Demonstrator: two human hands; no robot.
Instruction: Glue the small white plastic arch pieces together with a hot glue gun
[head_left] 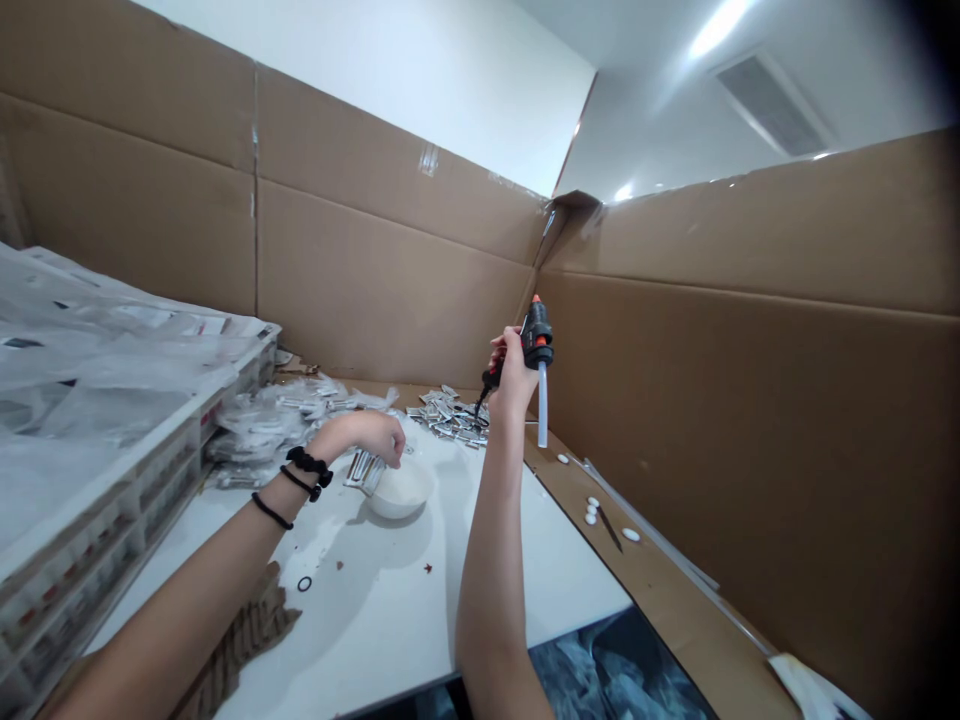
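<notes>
My right hand [514, 370] is raised, its fingers wrapped around a black hot glue gun [537, 335] with an orange nozzle pointing up. A pale glue stick [542, 405] sticks out of the gun's rear, and a black cord hangs from its handle. My left hand [381, 436], fingers closed and curled downward, is over a white bowl [401, 490]. Silver flat pieces [365, 471] show just under that hand, tilted beside the bowl's rim; whether the fingers grip them is hidden. The bowl rests on the white tabletop [375, 610].
At left stands a white plastic crate [150, 500] with clear bags on it. Bagged silver pieces [262, 430] and a loose silver pile [454, 415] lie at the back. Cardboard walls [390, 280] enclose the table. White oval pieces [592, 510] lie on the right ledge; torn cardboard [247, 635] lies in front.
</notes>
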